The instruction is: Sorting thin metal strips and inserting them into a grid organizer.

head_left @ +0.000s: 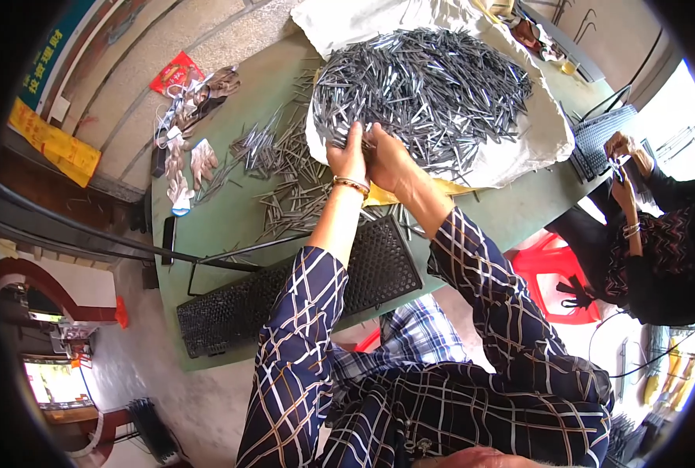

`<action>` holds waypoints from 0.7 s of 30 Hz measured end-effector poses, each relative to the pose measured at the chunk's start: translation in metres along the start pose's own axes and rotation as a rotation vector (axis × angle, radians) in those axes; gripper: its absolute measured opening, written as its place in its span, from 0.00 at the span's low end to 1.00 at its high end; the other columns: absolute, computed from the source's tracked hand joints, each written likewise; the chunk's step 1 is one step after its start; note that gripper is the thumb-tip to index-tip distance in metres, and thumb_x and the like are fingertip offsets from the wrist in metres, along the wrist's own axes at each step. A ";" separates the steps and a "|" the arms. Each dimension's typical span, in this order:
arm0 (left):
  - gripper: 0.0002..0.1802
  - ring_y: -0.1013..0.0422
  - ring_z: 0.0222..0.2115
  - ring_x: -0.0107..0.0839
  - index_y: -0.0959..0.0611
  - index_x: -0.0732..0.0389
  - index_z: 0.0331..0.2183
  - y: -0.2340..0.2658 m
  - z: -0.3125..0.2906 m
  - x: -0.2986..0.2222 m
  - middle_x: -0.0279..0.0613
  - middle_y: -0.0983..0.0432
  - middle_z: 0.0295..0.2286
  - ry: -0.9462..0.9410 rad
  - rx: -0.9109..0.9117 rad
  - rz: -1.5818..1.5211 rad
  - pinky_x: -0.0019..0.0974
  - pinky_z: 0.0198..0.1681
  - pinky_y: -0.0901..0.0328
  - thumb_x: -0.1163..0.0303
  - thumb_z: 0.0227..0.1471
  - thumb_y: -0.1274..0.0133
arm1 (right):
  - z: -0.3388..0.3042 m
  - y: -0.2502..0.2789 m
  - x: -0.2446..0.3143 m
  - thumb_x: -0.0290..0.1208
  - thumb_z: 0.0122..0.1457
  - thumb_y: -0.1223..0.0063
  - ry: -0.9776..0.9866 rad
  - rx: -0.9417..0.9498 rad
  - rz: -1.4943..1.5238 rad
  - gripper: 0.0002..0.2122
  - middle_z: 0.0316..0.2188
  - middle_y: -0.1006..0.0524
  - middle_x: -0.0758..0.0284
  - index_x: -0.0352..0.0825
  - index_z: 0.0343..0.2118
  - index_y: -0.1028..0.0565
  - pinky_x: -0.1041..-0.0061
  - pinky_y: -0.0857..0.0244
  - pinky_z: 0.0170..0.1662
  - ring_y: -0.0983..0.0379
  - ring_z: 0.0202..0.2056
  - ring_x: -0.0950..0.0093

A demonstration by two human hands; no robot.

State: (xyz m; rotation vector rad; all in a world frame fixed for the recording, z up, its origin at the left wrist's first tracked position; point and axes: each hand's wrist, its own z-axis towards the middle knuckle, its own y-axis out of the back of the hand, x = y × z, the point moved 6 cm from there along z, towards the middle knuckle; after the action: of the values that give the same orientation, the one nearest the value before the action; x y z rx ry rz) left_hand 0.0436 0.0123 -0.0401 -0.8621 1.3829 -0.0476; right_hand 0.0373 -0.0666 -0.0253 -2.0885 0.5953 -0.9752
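A large heap of thin dark rods (pixel 433 86), metal by their grey shine, lies on a white sheet (pixel 511 160) on the green table. My left hand (pixel 347 161) and my right hand (pixel 390 161) meet at the heap's near left edge, thumbs up and side by side. Both are curled closed around a small bunch of these rods, of which only a little shows between and beside them; most of my fingers are hidden. Just left of my hands, more loose rods (pixel 293 187) are strewn over the table.
Before me stands a black perforated rack (pixel 378 261) on the green table (pixel 207 265). Gloves (pixel 203 161), a red packet (pixel 177 74) and a dark phone-like slab (pixel 168 238) lie at the left. At the right, a co-worker's hands (pixel 624 164) work near another rack (pixel 609 136); a red stool (pixel 550 273) stands below.
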 end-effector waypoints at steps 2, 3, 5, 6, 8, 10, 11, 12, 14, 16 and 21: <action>0.11 0.28 0.25 0.32 0.26 0.61 0.31 0.012 -0.013 -0.004 0.39 0.26 0.27 0.250 -0.200 -0.122 0.39 0.26 0.30 0.64 0.52 0.45 | -0.019 0.001 0.001 0.37 0.65 0.65 -0.039 -0.022 0.030 0.14 0.38 0.28 0.61 0.30 0.35 0.32 0.71 0.40 0.51 0.33 0.39 0.68; 0.12 0.28 0.27 0.32 0.26 0.59 0.30 -0.007 -0.022 -0.001 0.38 0.27 0.27 0.394 -0.122 -0.207 0.39 0.28 0.30 0.62 0.52 0.45 | -0.041 0.005 0.021 0.35 0.64 0.64 0.008 0.061 -0.028 0.13 0.39 0.29 0.61 0.28 0.39 0.32 0.72 0.40 0.51 0.32 0.40 0.68; 0.13 0.29 0.31 0.30 0.26 0.55 0.28 0.023 -0.025 -0.013 0.34 0.28 0.26 0.507 -0.074 -0.292 0.38 0.34 0.30 0.56 0.52 0.46 | -0.063 -0.012 0.007 0.29 0.64 0.64 0.059 0.312 -0.310 0.18 0.51 0.33 0.58 0.26 0.54 0.39 0.75 0.42 0.54 0.35 0.50 0.70; 0.15 0.27 0.30 0.31 0.25 0.60 0.30 0.027 -0.035 -0.020 0.37 0.26 0.28 0.498 0.007 -0.335 0.39 0.34 0.29 0.59 0.49 0.43 | -0.083 -0.013 0.006 0.26 0.62 0.60 0.075 0.232 -0.426 0.20 0.52 0.34 0.58 0.24 0.55 0.41 0.75 0.41 0.55 0.36 0.51 0.71; 0.14 0.27 0.30 0.31 0.25 0.60 0.31 0.013 -0.071 -0.031 0.38 0.26 0.28 0.491 0.073 -0.312 0.37 0.35 0.29 0.60 0.49 0.43 | -0.118 -0.011 0.016 0.25 0.61 0.57 0.377 0.340 -0.903 0.22 0.54 0.35 0.57 0.22 0.56 0.43 0.76 0.41 0.54 0.37 0.53 0.73; 0.12 0.27 0.29 0.29 0.23 0.61 0.32 0.018 -0.114 -0.050 0.38 0.25 0.29 0.423 0.017 -0.200 0.33 0.34 0.31 0.63 0.50 0.43 | -0.145 -0.008 0.008 0.24 0.58 0.53 0.669 0.332 -1.229 0.20 0.44 0.26 0.57 0.23 0.53 0.37 0.79 0.36 0.47 0.29 0.44 0.75; 0.12 0.28 0.28 0.29 0.23 0.61 0.33 0.023 -0.132 -0.056 0.37 0.25 0.28 0.340 0.059 -0.182 0.32 0.33 0.31 0.63 0.50 0.43 | -0.159 -0.006 0.000 0.23 0.57 0.53 0.671 0.269 -1.402 0.19 0.38 0.24 0.58 0.24 0.52 0.35 0.79 0.34 0.43 0.27 0.39 0.76; 0.12 0.28 0.28 0.28 0.23 0.62 0.33 0.029 -0.148 -0.063 0.37 0.25 0.28 0.252 0.102 -0.160 0.31 0.32 0.32 0.64 0.50 0.43 | -0.175 -0.008 -0.008 0.23 0.57 0.52 0.676 0.208 -1.574 0.18 0.32 0.21 0.59 0.25 0.50 0.33 0.79 0.32 0.38 0.25 0.33 0.77; 0.09 0.28 0.27 0.27 0.23 0.62 0.33 0.042 -0.183 -0.061 0.36 0.25 0.27 0.251 0.050 -0.167 0.30 0.31 0.32 0.69 0.50 0.43 | -0.195 0.010 -0.026 0.23 0.56 0.52 0.628 0.195 -1.520 0.17 0.29 0.21 0.60 0.26 0.50 0.32 0.79 0.32 0.35 0.26 0.30 0.79; 0.07 0.27 0.27 0.27 0.23 0.62 0.32 0.061 -0.211 -0.058 0.37 0.24 0.27 0.291 0.037 -0.096 0.30 0.31 0.32 0.72 0.49 0.43 | -0.214 0.022 -0.043 0.22 0.56 0.52 0.582 0.199 -1.464 0.16 0.25 0.22 0.60 0.26 0.49 0.31 0.79 0.32 0.32 0.26 0.27 0.80; 0.05 0.26 0.27 0.27 0.22 0.62 0.31 0.099 -0.264 -0.054 0.39 0.23 0.26 0.410 -0.017 -0.134 0.30 0.30 0.32 0.75 0.49 0.44 | -0.249 0.042 -0.070 0.23 0.54 0.49 0.412 0.206 -1.433 0.14 0.25 0.22 0.60 0.27 0.44 0.28 0.79 0.33 0.29 0.27 0.25 0.80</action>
State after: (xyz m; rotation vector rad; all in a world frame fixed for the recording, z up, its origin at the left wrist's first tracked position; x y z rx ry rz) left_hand -0.2416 -0.0236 -0.0350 -0.9948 1.7051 -0.3311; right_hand -0.2064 -0.1530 0.0190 -1.9408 -0.9908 -2.1036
